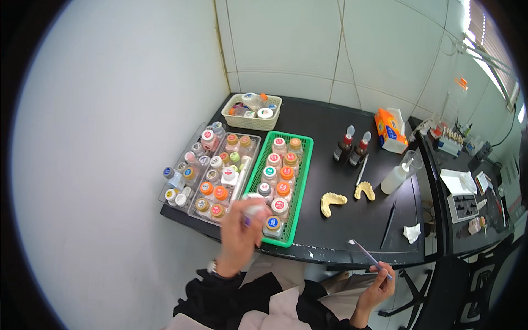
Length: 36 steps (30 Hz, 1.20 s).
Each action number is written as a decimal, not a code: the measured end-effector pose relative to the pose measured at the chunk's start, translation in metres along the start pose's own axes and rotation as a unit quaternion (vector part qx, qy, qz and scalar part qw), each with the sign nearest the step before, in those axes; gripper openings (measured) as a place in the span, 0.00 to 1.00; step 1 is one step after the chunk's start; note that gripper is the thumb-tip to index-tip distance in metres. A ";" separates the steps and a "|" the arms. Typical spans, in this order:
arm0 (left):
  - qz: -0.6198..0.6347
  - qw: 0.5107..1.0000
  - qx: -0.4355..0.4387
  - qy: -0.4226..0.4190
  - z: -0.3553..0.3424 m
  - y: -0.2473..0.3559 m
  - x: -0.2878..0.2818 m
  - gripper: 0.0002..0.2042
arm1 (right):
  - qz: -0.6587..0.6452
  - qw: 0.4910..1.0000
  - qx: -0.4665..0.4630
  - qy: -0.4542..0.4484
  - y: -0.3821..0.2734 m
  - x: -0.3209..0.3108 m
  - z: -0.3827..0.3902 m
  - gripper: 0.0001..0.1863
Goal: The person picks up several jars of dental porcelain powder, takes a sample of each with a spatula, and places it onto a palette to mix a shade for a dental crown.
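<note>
My left hand [240, 231] grips a small jar with a pale lid [254, 202] at the lower left corner of the green basket [306, 165], whose several jars have coloured lids. My right hand [379, 283] holds a thin light-purple brush [367, 253], its white tip near the black desk's front edge. Beyond the brush lie a dark slim tool [388, 224] and a crumpled white tissue [412, 234]. Two yellowish dental casts [331, 201] sit on the desk right of the basket.
Clear trays [163, 193] of jars stand left, a cream basket [236, 122] behind. Dropper bottles [344, 147], a tissue box [390, 130] and a white bottle [393, 179] stand right. A second desk [462, 236] and black chair [478, 286] are at far right; a wall bounds the left.
</note>
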<state>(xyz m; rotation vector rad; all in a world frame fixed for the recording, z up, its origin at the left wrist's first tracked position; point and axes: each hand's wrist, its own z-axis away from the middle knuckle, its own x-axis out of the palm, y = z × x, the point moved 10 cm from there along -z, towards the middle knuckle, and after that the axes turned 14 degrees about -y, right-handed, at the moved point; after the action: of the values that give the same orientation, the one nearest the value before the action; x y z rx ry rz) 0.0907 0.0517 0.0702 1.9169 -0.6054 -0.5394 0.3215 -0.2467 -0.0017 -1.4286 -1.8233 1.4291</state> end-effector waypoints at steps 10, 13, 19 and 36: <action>-0.258 0.965 -0.037 -0.013 -0.112 -0.014 -0.098 0.16 | -0.003 0.998 -0.026 0.064 -0.010 -0.011 -0.002 0.15; -0.292 0.956 -0.016 -0.035 -0.120 -0.048 -0.102 0.17 | -0.004 0.997 -0.005 0.078 -0.011 -0.019 -0.004 0.15; -0.323 0.940 -0.098 -0.051 -0.110 -0.074 -0.103 0.18 | -0.016 0.996 0.027 0.089 0.004 -0.035 -0.007 0.15; -0.474 0.878 -0.056 -0.039 -0.093 -0.030 -0.089 0.17 | -0.082 0.991 0.097 0.049 0.026 -0.006 -0.004 0.13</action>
<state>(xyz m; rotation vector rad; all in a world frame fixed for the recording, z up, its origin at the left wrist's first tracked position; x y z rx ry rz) 0.0839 0.1820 0.0883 1.9972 0.3811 -1.2317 0.3389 -0.2518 -0.0221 -1.2024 -1.6505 1.3874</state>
